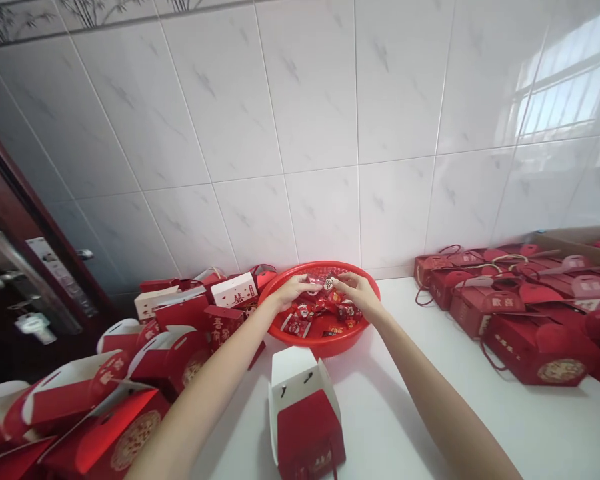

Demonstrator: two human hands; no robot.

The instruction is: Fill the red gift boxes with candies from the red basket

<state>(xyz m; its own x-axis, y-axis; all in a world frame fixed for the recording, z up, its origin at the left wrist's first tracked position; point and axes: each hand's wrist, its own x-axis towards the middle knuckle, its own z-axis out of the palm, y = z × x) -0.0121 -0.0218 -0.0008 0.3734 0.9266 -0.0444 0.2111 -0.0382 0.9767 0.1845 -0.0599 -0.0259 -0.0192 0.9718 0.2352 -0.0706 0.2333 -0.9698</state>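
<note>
Both hands reach into a red plastic basket [275, 333] of small red wrapped candies [297, 327] by the wall. At the basket's left side, my left hand [293, 290] is closed on a red candy packet [314, 285]. Opposite it, my right hand [357, 292] pinches another wrapped candy [329, 283], with a pale print on it. The two packets are close together over the heap. Between my forearms, in front of the basket, stands a red gift box [310, 427] with its white-lined flaps up; its inside is partly hidden.
Open red boxes [165, 360] crowd the left, with a white printed box [235, 291] among them. On the right, closed red boxes with cords [540, 347] stand in rows, a cardboard carton [580, 237] behind them. A tiled wall [320, 133] backs the white table [395, 400]; a door with keys [36, 325] is far left.
</note>
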